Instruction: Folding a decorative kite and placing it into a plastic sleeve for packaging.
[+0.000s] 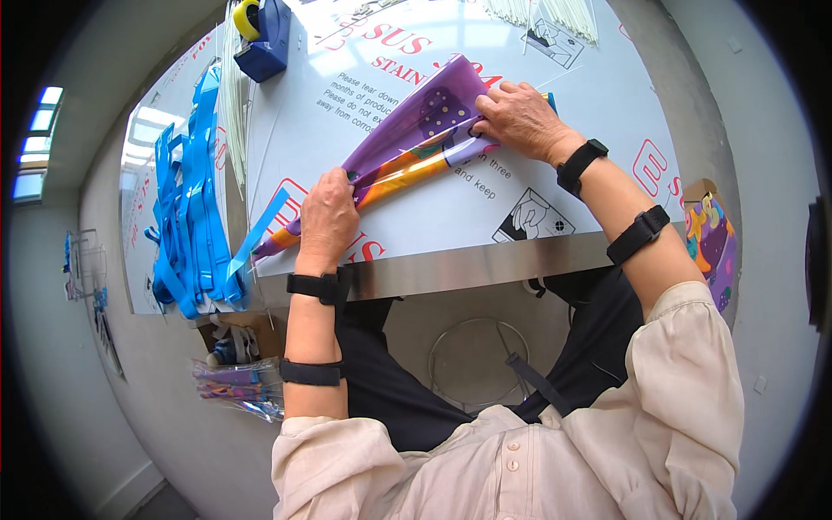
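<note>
A glossy purple and orange printed sheet lies slantwise across the table, partly folded over or rolled lengthwise. My left hand is closed on its lower left part, fingers curled round the edge. Near its upper right end, my right hand pinches the sheet's edge between thumb and fingers. The purple flap stands open between the two hands and bears a dark dotted shape. A blue ribbon strip runs beside the sheet's narrow left end, close to my left hand. Part of the sheet is hidden behind my right hand.
Blue ribbons heap at the table's left. Thin white rods lie beside them, near a blue tape dispenser. More white rods lie at the far edge. Below are packaged printed sheets and a box with printed material.
</note>
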`<state>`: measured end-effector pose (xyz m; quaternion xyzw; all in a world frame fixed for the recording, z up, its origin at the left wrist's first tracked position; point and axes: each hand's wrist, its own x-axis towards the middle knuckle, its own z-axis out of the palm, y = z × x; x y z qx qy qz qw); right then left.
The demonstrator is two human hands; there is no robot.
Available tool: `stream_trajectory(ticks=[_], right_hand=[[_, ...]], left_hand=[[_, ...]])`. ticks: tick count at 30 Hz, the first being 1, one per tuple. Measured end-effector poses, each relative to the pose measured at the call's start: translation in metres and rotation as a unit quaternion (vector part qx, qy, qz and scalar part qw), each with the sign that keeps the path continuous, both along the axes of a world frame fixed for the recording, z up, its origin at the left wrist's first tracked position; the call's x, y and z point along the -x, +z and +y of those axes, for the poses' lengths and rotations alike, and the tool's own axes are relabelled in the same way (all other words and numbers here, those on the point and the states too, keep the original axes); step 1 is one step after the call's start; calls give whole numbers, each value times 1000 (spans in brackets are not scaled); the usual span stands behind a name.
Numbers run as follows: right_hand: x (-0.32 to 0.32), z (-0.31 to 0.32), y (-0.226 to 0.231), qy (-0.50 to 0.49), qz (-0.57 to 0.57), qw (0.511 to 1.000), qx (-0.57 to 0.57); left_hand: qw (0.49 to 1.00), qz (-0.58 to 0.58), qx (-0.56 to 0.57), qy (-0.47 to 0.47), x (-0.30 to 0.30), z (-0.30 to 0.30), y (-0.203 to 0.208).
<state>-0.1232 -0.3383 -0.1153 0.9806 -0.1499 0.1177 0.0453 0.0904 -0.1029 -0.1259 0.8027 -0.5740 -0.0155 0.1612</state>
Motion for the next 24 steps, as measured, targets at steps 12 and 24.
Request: stream_trajectory(ticks=[12,24], right_hand=[[7,-23,-6,-45,46,981,-185],[9,-17,-12,-24,3,1000,15]], left_hand=[[1000,-19,1,8,6,-2,0],[997,-60,6,46,13,1,1]])
